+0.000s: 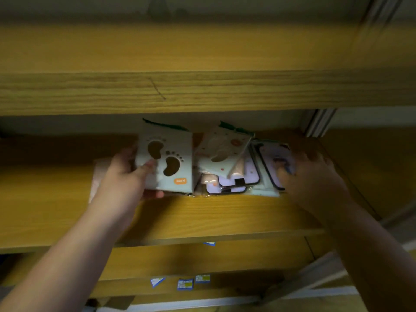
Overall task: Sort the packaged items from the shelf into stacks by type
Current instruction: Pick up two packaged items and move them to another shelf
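A wooden shelf (202, 212) fills the view, with another board (202, 91) across the top above it and a lower board (213, 260) beneath. On the shelf, toward the back, lies a loose heap of packaged items.

The left hand (126, 174) grips a pale footprint pack (167, 161), thumb on its front and fingers underneath, holding it tilted up at the left of the heap. A pinkish pack (96, 174) lies flat just behind that hand.

The right hand (313, 176) reaches into the right side of the heap, fingers curled onto a black-framed pack (273, 161); the view there is dim and blurred, so it seems to pinch it, but I cannot tell for sure.

Between the hands a second footprint pack (222, 152) leans over two more black-framed packs (234, 183).

Small blue-edged labels (185, 284) sit on the lowest board.
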